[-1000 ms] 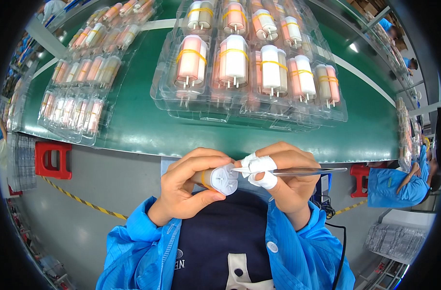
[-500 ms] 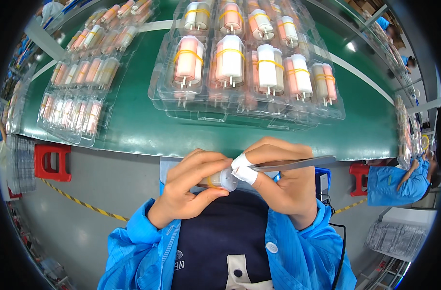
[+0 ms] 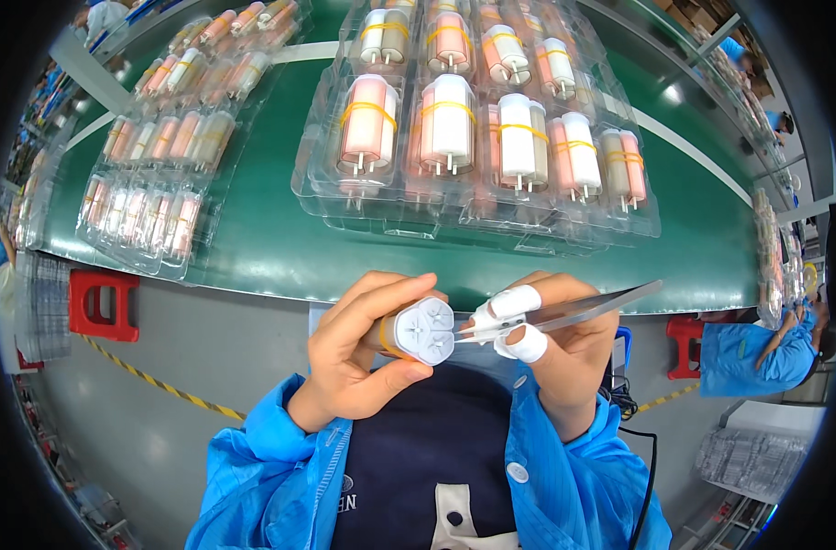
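My left hand [image 3: 349,353] is closed round a small cluster of joined tubes [image 3: 418,332]. Its pale grey, three-lobed end faces right, and part of a yellow rubber band shows beside my fingers. In my right hand [image 3: 564,335] is a pair of metal tweezers [image 3: 590,308], with white wraps on the thumb and fingertip that pinch it. The fine tips point left, close to the lobed end; whether they touch it I cannot tell. Beyond my hands, clear plastic trays [image 3: 418,206] bear banded white, pink and grey tube clusters [image 3: 445,124].
The green tabletop [image 3: 253,247] runs across in front of me. More loaded trays [image 3: 138,238] lie to the left. Red stools [image 3: 103,302] stand on the grey floor at both sides. At the right a person in blue [image 3: 757,348] works.
The tube cluster has turned so its lobed end shows more fully. My right hand has shifted right and down, with the tweezers' tips now apart from my left fingers.
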`<state>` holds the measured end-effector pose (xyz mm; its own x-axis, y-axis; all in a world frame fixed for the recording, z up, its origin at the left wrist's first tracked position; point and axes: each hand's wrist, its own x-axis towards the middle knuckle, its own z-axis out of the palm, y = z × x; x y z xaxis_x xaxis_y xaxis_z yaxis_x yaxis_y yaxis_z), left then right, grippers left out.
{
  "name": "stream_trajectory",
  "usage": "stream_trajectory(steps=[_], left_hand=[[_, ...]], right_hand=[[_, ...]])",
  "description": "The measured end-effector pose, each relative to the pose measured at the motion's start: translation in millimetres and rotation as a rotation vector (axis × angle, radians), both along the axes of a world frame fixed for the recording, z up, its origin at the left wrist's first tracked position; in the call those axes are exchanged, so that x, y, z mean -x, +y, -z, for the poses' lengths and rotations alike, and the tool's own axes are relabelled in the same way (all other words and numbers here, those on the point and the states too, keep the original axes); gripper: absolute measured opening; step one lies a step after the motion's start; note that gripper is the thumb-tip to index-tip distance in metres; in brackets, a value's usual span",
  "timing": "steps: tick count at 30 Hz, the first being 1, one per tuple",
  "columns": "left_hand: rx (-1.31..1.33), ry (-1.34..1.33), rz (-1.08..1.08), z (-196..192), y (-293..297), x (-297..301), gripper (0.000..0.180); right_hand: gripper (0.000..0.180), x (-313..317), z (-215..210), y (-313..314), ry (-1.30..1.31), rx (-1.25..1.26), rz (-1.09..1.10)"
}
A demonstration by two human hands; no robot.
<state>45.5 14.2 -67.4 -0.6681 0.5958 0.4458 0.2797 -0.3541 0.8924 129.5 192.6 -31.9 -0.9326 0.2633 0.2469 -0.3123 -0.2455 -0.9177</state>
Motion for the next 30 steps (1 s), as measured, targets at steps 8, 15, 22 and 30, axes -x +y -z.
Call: stream_trajectory(steps=[8, 15, 22, 30], left_hand=[[0.045, 0.010, 0.032, 7.6, -2.4, 1.8, 0.058], [0.010, -0.142, 0.033, 10.4, 0.3, -8.3, 0.048], [-0.040, -0.307, 0.199, 3.7, -2.1, -5.4, 0.051], [0.100, -0.312, 0.076, 4.7, -0.8, -8.5, 0.058]], right_hand=[[0.017, 1.8, 7.7, -2.2, 0.009, 0.018, -0.032], [0.019, 3.6, 11.2, 6.0, -0.007, -0.161, -0.050], [0.020, -0.3, 13.5, 5.1, 0.000, 0.003, -0.046], [0.020, -3.8, 13.8, 0.9, 0.009, 0.063, -0.015]])
